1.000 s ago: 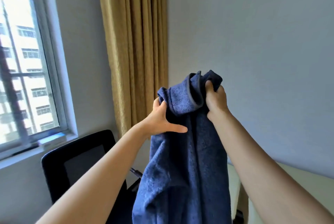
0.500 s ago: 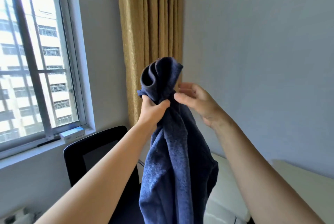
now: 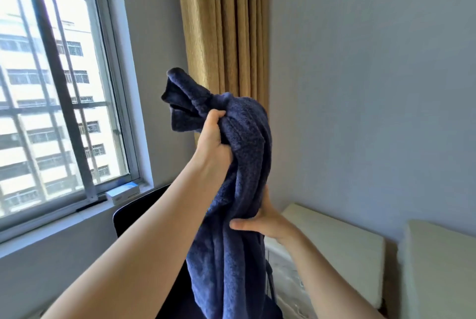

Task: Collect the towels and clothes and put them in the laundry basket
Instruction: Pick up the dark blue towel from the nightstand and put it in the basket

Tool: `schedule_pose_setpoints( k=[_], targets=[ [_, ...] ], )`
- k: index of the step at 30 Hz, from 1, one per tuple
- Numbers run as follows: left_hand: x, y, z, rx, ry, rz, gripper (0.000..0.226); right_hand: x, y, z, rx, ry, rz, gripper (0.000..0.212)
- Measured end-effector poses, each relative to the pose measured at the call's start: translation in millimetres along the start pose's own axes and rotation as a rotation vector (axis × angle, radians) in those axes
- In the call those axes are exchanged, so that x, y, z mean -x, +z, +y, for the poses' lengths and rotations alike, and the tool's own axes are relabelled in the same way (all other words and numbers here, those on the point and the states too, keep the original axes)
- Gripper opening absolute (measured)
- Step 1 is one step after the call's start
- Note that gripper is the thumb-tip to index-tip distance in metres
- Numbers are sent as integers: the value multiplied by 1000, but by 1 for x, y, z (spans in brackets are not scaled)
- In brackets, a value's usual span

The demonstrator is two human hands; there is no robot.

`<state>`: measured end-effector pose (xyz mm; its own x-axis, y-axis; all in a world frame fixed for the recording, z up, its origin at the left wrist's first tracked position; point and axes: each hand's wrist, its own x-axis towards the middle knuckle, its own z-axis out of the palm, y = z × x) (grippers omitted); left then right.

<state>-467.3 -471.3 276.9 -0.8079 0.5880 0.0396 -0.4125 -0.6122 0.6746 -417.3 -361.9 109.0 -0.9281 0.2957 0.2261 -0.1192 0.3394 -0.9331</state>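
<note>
- Far left: big grey-framed window w/ dark bars [image 3: 59,92], bright apt block outside. Small white-and-blue cardboard box [image 3: 123,192] lying on the sill at the window's lower right corner.
- Below the sill: black mesh-back office chair [image 3: 136,213], mostly hidden behind the left forearm.
- Behind the towel: mustard-yellow pleated fabric curtain [image 3: 224,22] hanging against a grey wall.
- Left hand [image 3: 213,143]: raised, fist closed tight around the upper part of the dark navy-blue fluffy terry towel [image 3: 231,254]; a bunched end sticks up & left above the fist.
- Towel itself: held in the air in front of the person, centre frame, rest drooping straight down in a thick rope-like fold, bottom end out of frame.
- Right hand [image 3: 265,218]: lower down, thumb across the front and fingers wrapped behind the hanging part. Looks like a loose-ish clasp, not a hard squeeze; fingers mostly hidden by cloth so can't tell how tight.
- Far right: cream-coloured padded cushions [image 3: 342,239] low against the wall.
- Laundry basket: not in view.
- Handling, my guess: soft, limp, no stiffness, prob. a bit heavy for cloth given the thick pile. Not slippery or fragile. Best held bunched, as now, gathering the dangling tail w/ the right hand so it doesn't drag or snag on the chair.
</note>
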Motion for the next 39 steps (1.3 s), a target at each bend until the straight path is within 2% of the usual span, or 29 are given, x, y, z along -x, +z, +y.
schedule_pose_setpoints(
  k=[3,5,7,9,12,15,17,19,20,21,22,23,24,26,27,28,31,35,37,39],
  targets=[
    [5,-6,-2,152,-98,-33,23,-6,34,1,-132,-85,106,128],
    [6,-12,2,265,-145,-45,23,-7,53,0,-250,-69,224,95],
    [7,-22,12,311,-137,-62,23,-5,68,-11,-359,52,314,51],
    [7,-32,23,326,-106,-65,24,-5,71,-18,-428,134,417,33],
    [6,-60,47,304,-28,-18,23,-10,68,-27,-501,119,576,28],
    [0,-108,71,190,26,193,13,-17,72,-41,-451,88,680,34],
    [0,-139,78,95,-51,356,12,-22,74,-55,-355,91,713,48],
    [4,-166,80,-55,-141,456,30,-27,82,-72,-282,74,729,48],
    [5,-179,81,-205,-110,514,34,-28,87,-80,-251,53,732,48],
    [9,-191,81,-360,-12,612,40,-30,94,-87,-221,26,734,49],
    [12,-200,81,-517,156,727,71,-32,98,-92,-189,3,738,49],
    [16,-207,84,-680,324,687,97,-33,103,-97,-153,-15,739,50],
    [22,-208,87,-823,433,501,108,-35,108,-100,-121,-24,733,50],
    [30,-209,88,-1083,370,64,124,-38,121,-108,-88,-35,709,50],
    [29,-214,86,-1210,324,-51,135,-39,124,-111,-83,-43,700,50],
    [28,-219,85,-1337,322,-89,145,-40,129,-115,-84,-55,696,51],
    [23,-233,76,-1507,360,-19,156,-43,145,-124,-103,-71,674,53],
    [23,-234,62,-1333,494,22,160,-46,172,-130,-224,-164,596,48],
    [24,-236,65,-1207,507,132,150,-46,180,-133,-308,-208,502,52],
    [28,-240,69,-1062,542,255,123,-46,189,-132,-374,-232,389,52]
  ],
)
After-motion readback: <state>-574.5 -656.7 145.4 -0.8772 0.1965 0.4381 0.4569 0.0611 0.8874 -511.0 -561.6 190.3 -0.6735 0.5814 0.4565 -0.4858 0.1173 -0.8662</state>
